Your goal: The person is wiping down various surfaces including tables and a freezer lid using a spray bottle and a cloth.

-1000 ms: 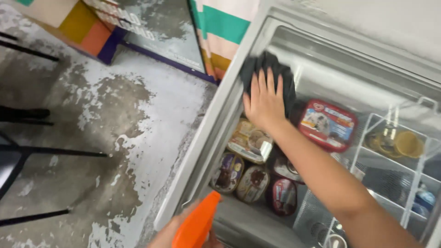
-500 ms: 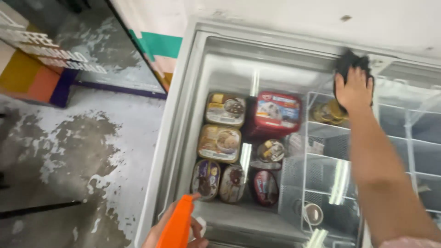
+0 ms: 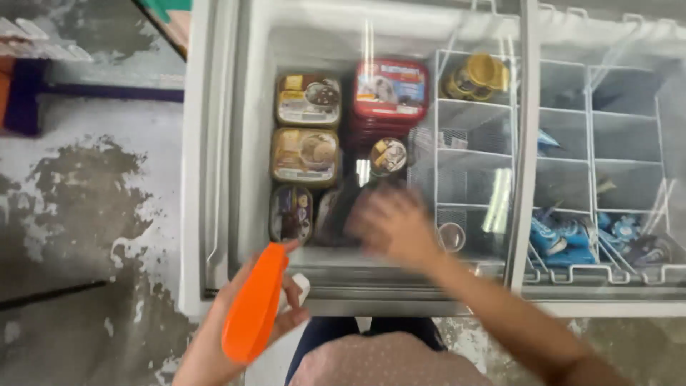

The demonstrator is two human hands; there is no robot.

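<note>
Ice-cream tubs (image 3: 307, 129) crowd the freezer's left; wire basket (image 3: 471, 154) compartments lie mostly free.

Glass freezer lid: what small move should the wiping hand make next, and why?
Probably sweep the dark cloth under the right hand rightward across the sliding glass freezer lid; the hand is blurred near the front edge, while the left hand holds an orange spray bottle aside.

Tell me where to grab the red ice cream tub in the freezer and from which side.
Grip the red tub by its two long side edges, coming straight down from above. It lies flat with its lid facing up, on top of a stack; a tan tub sits close on one side and a wire basket on the other, so only the top is open.
</note>
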